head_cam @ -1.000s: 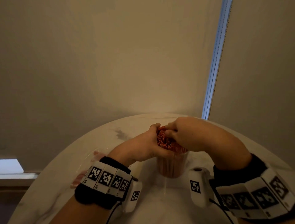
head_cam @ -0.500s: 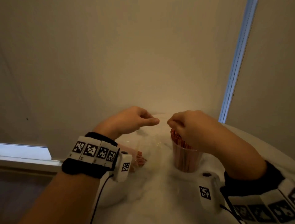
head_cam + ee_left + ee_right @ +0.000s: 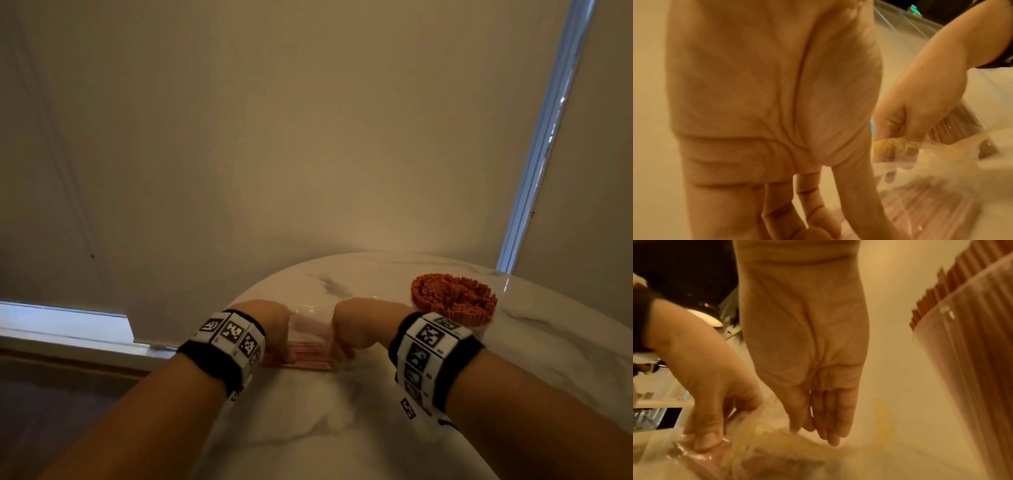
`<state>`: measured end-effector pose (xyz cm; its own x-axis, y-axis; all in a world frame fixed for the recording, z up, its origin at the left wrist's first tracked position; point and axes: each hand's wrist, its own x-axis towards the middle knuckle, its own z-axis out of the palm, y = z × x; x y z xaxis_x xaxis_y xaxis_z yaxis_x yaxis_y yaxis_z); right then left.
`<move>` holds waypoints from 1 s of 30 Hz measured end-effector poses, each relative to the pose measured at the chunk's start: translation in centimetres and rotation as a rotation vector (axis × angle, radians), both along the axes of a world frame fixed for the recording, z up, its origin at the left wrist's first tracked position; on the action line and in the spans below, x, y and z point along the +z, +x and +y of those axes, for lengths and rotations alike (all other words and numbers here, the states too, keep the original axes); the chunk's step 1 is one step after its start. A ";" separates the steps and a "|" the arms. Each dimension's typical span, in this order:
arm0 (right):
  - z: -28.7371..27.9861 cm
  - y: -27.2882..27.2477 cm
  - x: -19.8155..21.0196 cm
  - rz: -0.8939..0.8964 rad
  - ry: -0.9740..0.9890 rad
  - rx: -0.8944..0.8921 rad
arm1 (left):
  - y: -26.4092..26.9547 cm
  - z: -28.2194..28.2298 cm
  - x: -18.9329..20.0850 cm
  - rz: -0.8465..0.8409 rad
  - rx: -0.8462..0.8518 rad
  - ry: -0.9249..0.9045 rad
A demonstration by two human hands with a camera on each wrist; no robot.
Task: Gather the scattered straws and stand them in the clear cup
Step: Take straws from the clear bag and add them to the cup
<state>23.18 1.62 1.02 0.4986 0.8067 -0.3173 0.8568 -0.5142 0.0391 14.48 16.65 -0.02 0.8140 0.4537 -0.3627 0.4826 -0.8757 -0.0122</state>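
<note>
The clear cup [image 3: 474, 320] stands on the right of the marble table [image 3: 342, 428], packed with upright orange straws [image 3: 454, 296]. It also fills the right edge of the right wrist view as the cup [image 3: 970, 369]. Left of it lies a clear plastic bag [image 3: 310, 346] of pink straws, flat on the table. My left hand [image 3: 279, 334] grips the bag's left end, its thumb [image 3: 705, 439] pressed onto the plastic. My right hand [image 3: 346, 337] pinches the bag's right end [image 3: 892, 146]. The blurred bag hides both sets of fingertips.
A beige wall [image 3: 308, 137] rises right behind the round table's far edge. A window strip [image 3: 537, 144] runs up at the right and a sill [image 3: 68, 329] lies at the left. The table's left edge curves just beside my left wrist.
Both hands left the cup and dropped to the straw bag on the table. The right hand let go of the straws in the cup. My head has turned left and down.
</note>
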 end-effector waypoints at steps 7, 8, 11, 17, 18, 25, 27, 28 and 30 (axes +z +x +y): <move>1.6 -0.3 -0.9 0.030 0.058 0.022 | 0.8 1.2 -1.2 0.009 -0.039 0.085; 1.6 -0.4 -1.0 -0.004 0.043 0.028 | 0.8 1.4 -1.3 0.003 -0.033 0.078; 1.3 -0.7 -1.0 -0.062 0.018 0.030 | 0.8 1.6 -1.1 0.045 -0.018 0.052; 0.3 -1.2 -1.1 -0.070 -0.025 0.002 | 0.5 1.5 -0.8 0.057 0.013 -0.003; 0.1 -1.3 -1.3 -0.079 -0.038 -0.013 | 0.4 1.5 -0.8 0.049 0.023 -0.011; -2.0 -2.4 -0.6 -0.155 -0.022 -0.044 | -0.2 0.8 -0.7 0.038 0.038 0.004; -2.9 -2.5 0.1 -0.181 -0.076 -0.039 | -0.4 0.7 -0.5 0.047 0.029 0.015; -3.5 -2.6 0.4 -0.183 -0.097 -0.037 | -0.4 0.6 -0.4 0.052 0.026 0.022; -4.5 -2.8 1.1 -0.163 -0.124 -0.030 | -0.5 0.4 -0.3 0.061 0.021 0.034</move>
